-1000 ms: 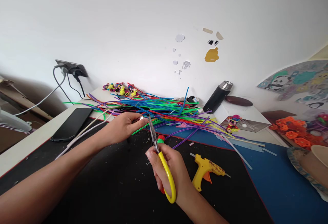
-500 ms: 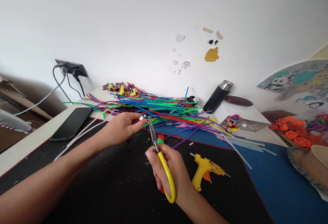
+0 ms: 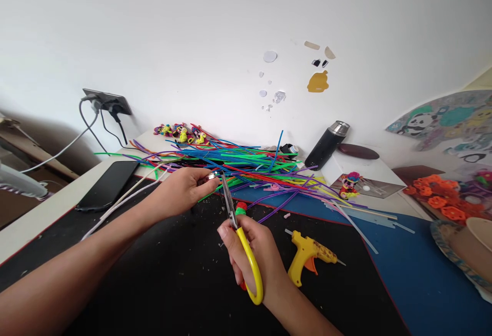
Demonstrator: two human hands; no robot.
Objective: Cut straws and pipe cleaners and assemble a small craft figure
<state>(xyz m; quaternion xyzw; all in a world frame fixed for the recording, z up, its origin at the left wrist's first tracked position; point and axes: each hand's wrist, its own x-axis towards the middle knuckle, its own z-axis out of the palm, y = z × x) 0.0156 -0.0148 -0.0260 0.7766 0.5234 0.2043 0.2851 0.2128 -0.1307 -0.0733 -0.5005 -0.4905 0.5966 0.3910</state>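
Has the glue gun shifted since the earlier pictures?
No. The glue gun lies in the same place and turned the same way, judged against the black mat's red edge.

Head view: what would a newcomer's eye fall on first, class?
A heap of coloured stems before the white wall would probably catch the eye first. Nearer, the right hand holds yellow-handled scissors, blades beside the left hand. A yellow glue gun lies on the black mat to the right.
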